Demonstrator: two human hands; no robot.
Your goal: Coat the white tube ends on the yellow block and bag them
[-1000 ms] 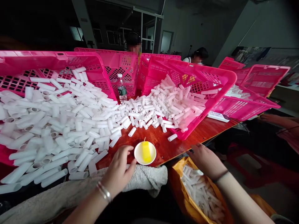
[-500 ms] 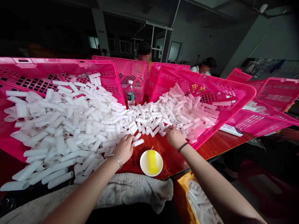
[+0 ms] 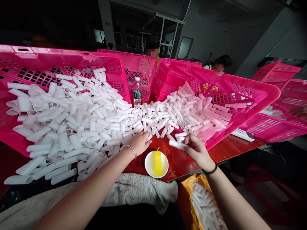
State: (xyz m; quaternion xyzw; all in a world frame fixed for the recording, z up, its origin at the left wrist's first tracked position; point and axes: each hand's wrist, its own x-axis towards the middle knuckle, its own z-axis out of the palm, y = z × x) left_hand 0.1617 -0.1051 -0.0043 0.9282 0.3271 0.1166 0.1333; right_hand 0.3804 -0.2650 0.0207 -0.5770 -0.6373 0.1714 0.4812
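My left hand point(image 3: 139, 143) reaches over the front of a heap of short white plastic tubes point(image 3: 64, 121). Its fingers are stretched out, with a tube point(image 3: 149, 138) lying close by its thumb and fingertips. In my right hand point(image 3: 198, 153), pinched by thumb and fingers, is a white tube point(image 3: 177, 144), held just above the red table beside the right-hand tubes point(image 3: 184, 108). Between my hands and nearer to me stands a small white bowl point(image 3: 148, 166). A yellow piece with a thin pale stick point(image 3: 157, 163) rests in it.
Tipped pink crates point(image 3: 259, 88) flank the heap. A water bottle point(image 3: 137, 92) stands behind it. Grey fleece cloth point(image 3: 144, 190) covers the near edge. Below right, a yellow bag point(image 3: 188, 191) holds more tubes. Two people sit behind the crates; another person's hand shows far right.
My right hand has drawn back to the right from the tubes and now holds one. My left hand has moved right and slightly up, its fingers stretched further. The view has shifted slightly.
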